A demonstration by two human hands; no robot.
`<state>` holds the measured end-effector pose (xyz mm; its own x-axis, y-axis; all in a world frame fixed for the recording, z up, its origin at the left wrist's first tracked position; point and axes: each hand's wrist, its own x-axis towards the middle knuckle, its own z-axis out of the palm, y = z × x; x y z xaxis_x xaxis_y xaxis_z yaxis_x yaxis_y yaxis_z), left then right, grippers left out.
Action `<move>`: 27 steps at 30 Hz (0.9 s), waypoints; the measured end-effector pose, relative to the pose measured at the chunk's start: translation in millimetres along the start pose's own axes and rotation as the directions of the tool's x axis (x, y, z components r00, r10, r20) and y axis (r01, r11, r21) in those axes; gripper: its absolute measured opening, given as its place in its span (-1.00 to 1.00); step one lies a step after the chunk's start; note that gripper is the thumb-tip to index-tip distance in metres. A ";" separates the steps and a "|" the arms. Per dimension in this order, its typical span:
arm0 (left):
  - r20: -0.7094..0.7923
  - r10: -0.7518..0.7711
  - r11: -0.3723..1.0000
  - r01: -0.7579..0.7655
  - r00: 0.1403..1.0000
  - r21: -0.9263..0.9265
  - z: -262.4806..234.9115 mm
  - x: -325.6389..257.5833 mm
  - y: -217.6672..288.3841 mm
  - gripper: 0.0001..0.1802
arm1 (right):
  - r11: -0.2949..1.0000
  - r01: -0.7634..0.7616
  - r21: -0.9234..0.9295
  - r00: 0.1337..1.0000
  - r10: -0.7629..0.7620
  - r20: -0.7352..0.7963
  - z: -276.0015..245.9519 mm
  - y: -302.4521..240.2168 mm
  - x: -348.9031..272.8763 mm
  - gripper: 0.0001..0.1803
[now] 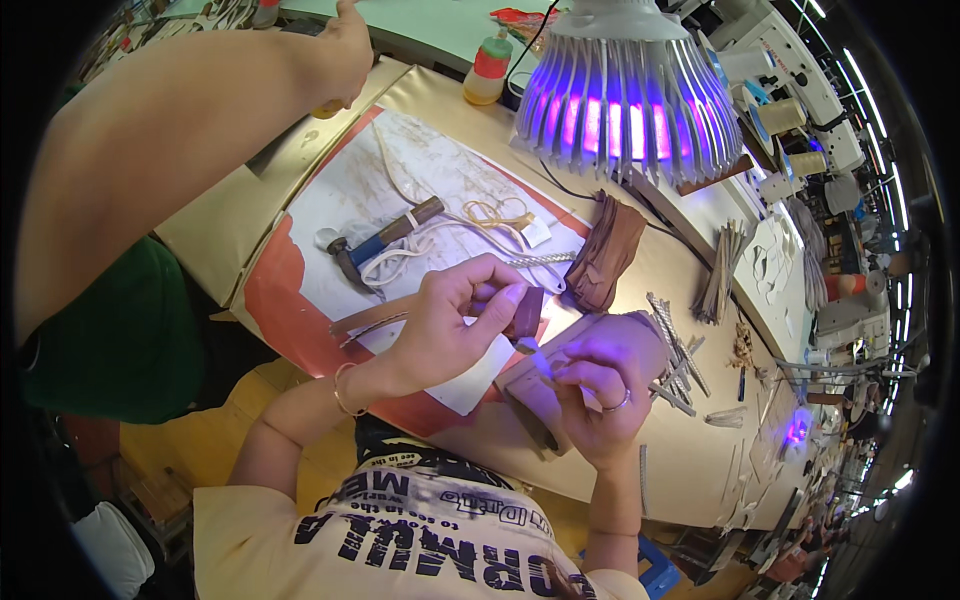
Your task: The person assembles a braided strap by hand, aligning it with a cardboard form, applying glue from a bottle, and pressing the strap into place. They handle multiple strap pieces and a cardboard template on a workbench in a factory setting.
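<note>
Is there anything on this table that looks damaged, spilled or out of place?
The white sheet under the hammer is stained and its edges are torn, showing the red mat below. Cords lie tangled across it. Thin strips are scattered loosely near the right hand. Nothing looks spilled.

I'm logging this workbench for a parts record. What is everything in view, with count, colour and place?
lamp: one, white ribbed, purple glow, above bench.
hammer: one, dark head, brown handle, on the white sheet.
white sheet: one, over red mat.
brown leather stack: one, right of the sheet.
glue bottle: one, yellowish, red cap, far edge.
thin strips: several, grey, right of the hands.
another person's arm: one, reaching across upper left.
left hand: pinching a small brown piece.
right hand: ringed, holding a small tool at that piece.
</note>
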<state>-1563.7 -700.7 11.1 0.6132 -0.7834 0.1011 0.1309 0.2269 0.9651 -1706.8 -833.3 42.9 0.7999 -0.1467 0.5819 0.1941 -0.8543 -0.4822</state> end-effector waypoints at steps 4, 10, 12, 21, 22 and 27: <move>-0.041 0.064 0.991 -0.058 0.997 0.121 0.7 -0.2 -1.0 -0.86 | 0.982 -0.009 0.187 0.997 -0.005 0.074 2.3 5.7 1.4 -0.62; 0.048 0.495 0.751 -0.455 0.868 0.478 4.8 -7.0 0.8 -0.83 | 0.816 -0.147 0.559 0.978 0.205 -0.042 23.6 -7.9 -9.8 -0.53; 0.123 0.533 0.665 -0.505 0.837 0.550 3.7 -9.2 2.1 -0.81 | 0.838 -0.143 0.527 0.966 0.235 -0.111 27.2 -9.8 -13.2 -0.48; -0.079 0.218 0.960 -0.200 0.973 0.195 13.3 -7.4 4.4 -0.88 | 0.996 0.082 -0.029 0.996 -0.083 -0.038 16.6 -11.4 -17.2 -0.60; -0.108 0.102 0.993 -0.094 0.989 0.076 12.6 -4.7 3.5 -0.87 | 0.992 0.116 -0.059 0.992 -0.118 -0.036 17.4 -10.9 -18.1 -0.61; -0.045 -0.155 0.986 0.152 0.987 -0.061 7.5 12.0 -9.6 -0.79 | 0.970 0.192 -0.150 0.980 -0.182 0.077 20.4 -3.6 -25.6 -0.64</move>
<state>-1563.4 -716.7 4.9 0.6197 -0.7825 -0.0605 0.2699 0.1400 0.9527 -1716.4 -816.3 16.4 0.7926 0.0498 0.6077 0.2562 -0.9316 -0.2578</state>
